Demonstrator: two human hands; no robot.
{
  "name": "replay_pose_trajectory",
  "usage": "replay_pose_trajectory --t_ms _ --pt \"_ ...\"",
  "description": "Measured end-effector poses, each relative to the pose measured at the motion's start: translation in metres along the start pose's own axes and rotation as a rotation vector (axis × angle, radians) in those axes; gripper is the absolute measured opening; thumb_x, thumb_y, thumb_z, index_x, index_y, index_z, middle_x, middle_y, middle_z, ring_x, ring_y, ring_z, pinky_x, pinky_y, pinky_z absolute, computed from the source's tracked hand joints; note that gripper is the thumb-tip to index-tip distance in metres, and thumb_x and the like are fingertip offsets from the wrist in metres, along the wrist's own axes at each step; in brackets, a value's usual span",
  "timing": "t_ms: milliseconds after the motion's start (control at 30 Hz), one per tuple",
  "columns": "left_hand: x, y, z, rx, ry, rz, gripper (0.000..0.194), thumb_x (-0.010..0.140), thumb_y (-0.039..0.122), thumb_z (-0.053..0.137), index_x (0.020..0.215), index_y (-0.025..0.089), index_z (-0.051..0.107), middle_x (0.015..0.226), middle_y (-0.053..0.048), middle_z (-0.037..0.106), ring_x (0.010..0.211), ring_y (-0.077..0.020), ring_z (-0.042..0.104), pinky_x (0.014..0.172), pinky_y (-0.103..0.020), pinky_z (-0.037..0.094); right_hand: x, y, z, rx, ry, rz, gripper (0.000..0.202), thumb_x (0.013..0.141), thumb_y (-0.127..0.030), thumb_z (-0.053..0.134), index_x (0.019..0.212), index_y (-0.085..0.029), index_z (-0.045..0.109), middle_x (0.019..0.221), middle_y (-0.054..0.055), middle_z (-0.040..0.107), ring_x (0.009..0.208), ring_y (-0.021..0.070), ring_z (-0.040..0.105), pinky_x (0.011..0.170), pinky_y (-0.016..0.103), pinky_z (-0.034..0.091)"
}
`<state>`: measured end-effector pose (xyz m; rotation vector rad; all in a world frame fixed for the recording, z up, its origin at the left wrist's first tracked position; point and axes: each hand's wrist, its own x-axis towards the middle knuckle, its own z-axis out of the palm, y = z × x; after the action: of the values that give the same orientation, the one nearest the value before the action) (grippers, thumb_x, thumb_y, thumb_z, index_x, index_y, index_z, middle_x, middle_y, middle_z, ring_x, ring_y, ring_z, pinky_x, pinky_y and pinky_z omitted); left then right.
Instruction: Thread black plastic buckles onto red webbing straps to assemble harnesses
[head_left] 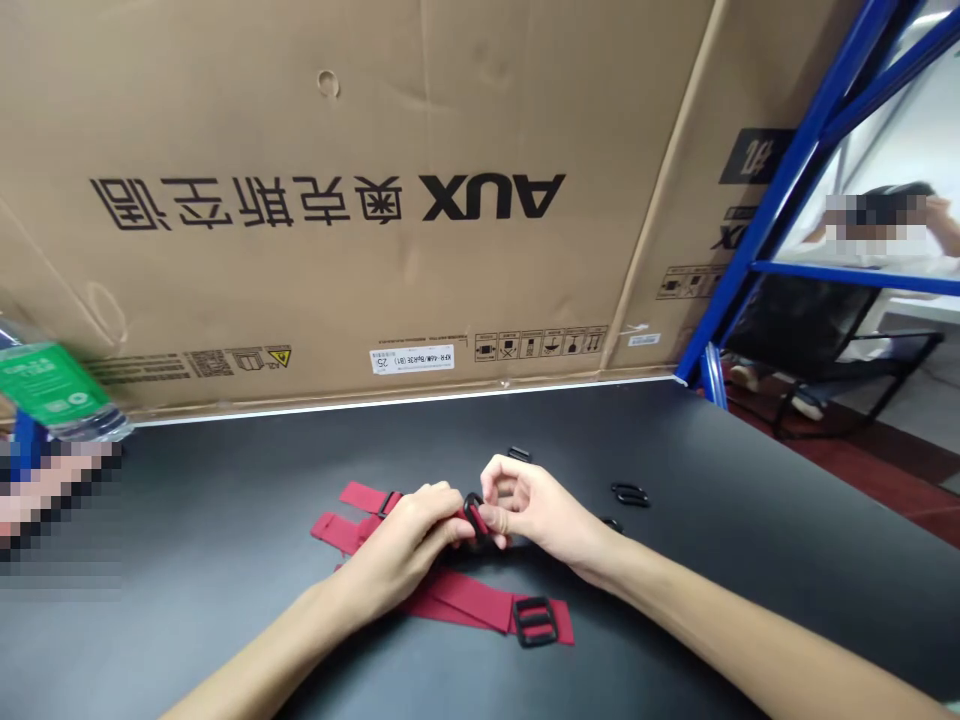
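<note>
Near the middle of the black table, my left hand [416, 535] pinches a red webbing strap [451, 520] close to its end. My right hand [525, 505] is closed on a black slide buckle [472, 508], which stands tilted with the red strap passing through it. A second red strap [469, 597] lies below my hands, threaded through another black buckle [535, 622]. More red strap ends [337, 530] stick out to the left of my left hand, one with a small black buckle [385, 505] on it. My fingers partly hide the strap end.
Loose black buckles [631, 494] lie right of and behind my right hand. A large cardboard box [337, 280] stands along the table's back edge, beside a blue metal frame [757, 230]. At left is a plastic bottle [56, 385] with a green label. Beyond the frame, a person sits near a black chair [810, 330].
</note>
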<state>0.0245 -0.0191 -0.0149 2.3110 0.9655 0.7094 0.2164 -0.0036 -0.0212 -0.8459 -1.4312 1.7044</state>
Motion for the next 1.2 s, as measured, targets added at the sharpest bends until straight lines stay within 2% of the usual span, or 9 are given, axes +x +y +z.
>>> replay_pose_trajectory --t_ms 67,133,300,500,667,767,900,1100,1200 --pt "0.0 0.002 0.003 -0.072 0.074 -0.077 0.009 0.096 0.028 0.048 0.098 0.022 0.055 0.084 0.001 0.067 0.075 -0.0176 0.06 0.069 -0.028 0.049 -0.001 -0.001 0.001 -0.045 0.049 -0.024 0.054 0.059 -0.054 0.086 0.073 -0.02 0.046 0.06 -0.009 0.052 0.05 0.0074 0.051 0.051 0.021 0.038" --pt "0.0 0.004 0.006 -0.124 0.114 -0.126 0.026 0.092 0.029 0.056 0.115 0.024 0.048 0.089 0.001 0.069 0.077 -0.0184 0.064 0.07 -0.028 0.051 -0.003 -0.003 0.003 -0.112 0.063 -0.077 0.05 0.066 -0.057 0.08 0.073 -0.02 0.047 0.061 -0.008 0.051 0.052 0.0086 0.051 0.053 0.023 0.04" --pt "-0.001 0.004 0.006 0.07 0.137 -0.062 0.024 0.095 0.025 0.049 0.118 0.024 0.053 0.106 -0.004 0.07 0.093 -0.0209 0.066 0.083 -0.033 0.054 -0.008 -0.006 0.009 -0.424 0.087 -0.279 0.028 0.088 -0.045 0.062 0.077 -0.02 0.055 0.071 -0.002 0.057 0.066 0.0139 0.054 0.066 0.029 0.046" --pt "-0.002 0.003 0.008 0.255 0.132 0.02 0.029 0.094 0.021 0.049 0.123 0.022 0.056 0.104 -0.006 0.069 0.092 -0.0217 0.063 0.081 -0.035 0.054 -0.01 -0.003 0.009 -0.601 0.133 -0.4 0.018 0.088 -0.025 0.055 0.071 -0.02 0.053 0.111 0.009 0.061 0.09 0.0186 0.06 0.078 0.032 0.049" --pt "-0.001 -0.004 0.004 0.314 0.178 -0.071 0.028 0.092 0.025 0.05 0.117 0.018 0.061 0.098 -0.008 0.07 0.088 -0.0235 0.063 0.079 -0.037 0.054 -0.008 -0.015 -0.004 -0.647 0.266 -0.53 0.017 0.083 -0.022 0.06 0.068 -0.021 0.052 0.106 0.009 0.063 0.098 0.0222 0.06 0.088 0.038 0.048" --pt "-0.002 -0.011 0.001 0.282 0.198 -0.086 0.034 0.095 0.03 0.049 0.125 0.019 0.058 0.103 -0.009 0.07 0.091 -0.024 0.063 0.082 -0.039 0.054 -0.008 -0.023 -0.009 -0.511 0.271 -0.468 0.018 0.085 -0.03 0.061 0.072 -0.02 0.057 0.106 0.008 0.065 0.083 0.0183 0.062 0.075 0.033 0.051" --pt "-0.003 -0.009 0.003 0.221 0.112 -0.024 0.033 0.099 0.033 0.045 0.129 0.023 0.055 0.1 -0.006 0.068 0.087 -0.0225 0.062 0.08 -0.036 0.053 -0.008 -0.022 -0.005 -0.269 0.025 -0.302 0.026 0.082 -0.035 0.068 0.102 -0.02 0.062 0.106 0.006 0.066 0.07 0.013 0.062 0.063 0.027 0.051" --pt "-0.001 -0.008 -0.009 0.073 0.085 -0.09 0.047 0.087 0.034 0.066 0.13 0.021 0.053 0.107 -0.006 0.067 0.095 -0.0222 0.063 0.086 -0.035 0.052 -0.003 -0.015 -0.007 -0.142 0.074 -0.255 0.02 0.064 -0.025 0.08 0.079 -0.019 0.068 0.072 -0.002 0.065 0.061 0.0118 0.057 0.06 0.026 0.049" --pt "0.003 -0.011 -0.024 0.063 0.013 -0.143 0.023 0.087 0.031 0.064 0.106 0.019 0.066 0.099 -0.005 0.069 0.092 -0.0216 0.064 0.084 -0.033 0.051 0.001 -0.012 -0.013 -0.058 0.094 -0.239 0.023 0.064 -0.031 0.082 0.078 -0.019 0.068 0.065 -0.003 0.062 0.051 0.0097 0.052 0.054 0.026 0.046"
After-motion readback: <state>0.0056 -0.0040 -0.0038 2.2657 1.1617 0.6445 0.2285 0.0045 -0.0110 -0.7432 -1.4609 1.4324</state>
